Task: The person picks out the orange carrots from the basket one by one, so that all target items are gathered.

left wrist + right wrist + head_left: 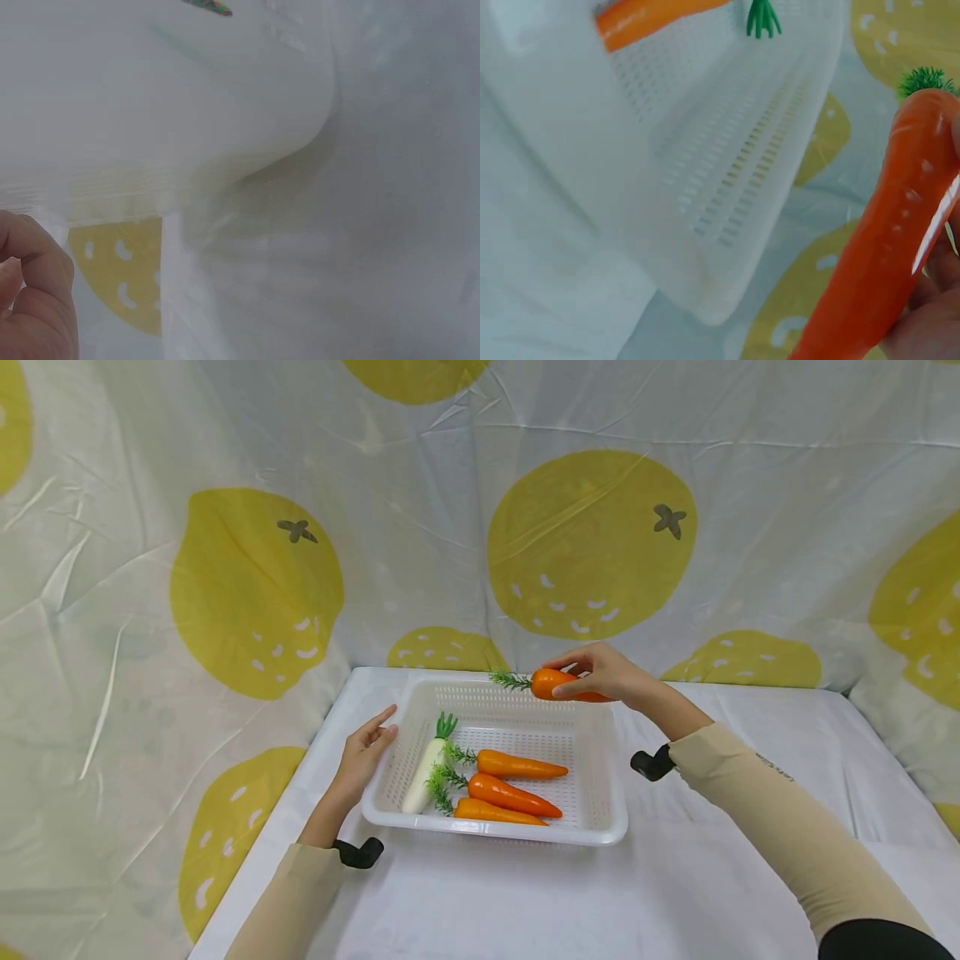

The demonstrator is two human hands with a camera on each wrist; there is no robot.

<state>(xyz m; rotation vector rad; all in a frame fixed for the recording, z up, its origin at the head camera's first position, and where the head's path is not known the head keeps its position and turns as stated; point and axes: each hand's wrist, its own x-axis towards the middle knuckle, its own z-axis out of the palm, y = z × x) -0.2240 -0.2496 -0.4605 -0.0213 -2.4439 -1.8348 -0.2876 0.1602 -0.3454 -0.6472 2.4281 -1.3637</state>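
Note:
My right hand (603,675) grips an orange carrot (551,682) over the back rim of a white plastic basket (607,814). Its green leafy top points left; in the right wrist view the held carrot (889,225) runs along the right side, with fingers behind it. At the basket's left side is my left hand (362,760), fingers extended and nothing in its grasp, fingertips right by the rim. Inside the basket a white radish (427,772) with a green top lies at the left. Three carrots lie beside it: an upper (517,765), a middle (512,795) and a lower one (495,812).
A white cloth (480,902) covers the table under the basket. Behind and to the left hangs a pale curtain (405,543) printed with large yellow lemons, close to the table's back edge. Black wrist mounts (652,763) sit on both wrists.

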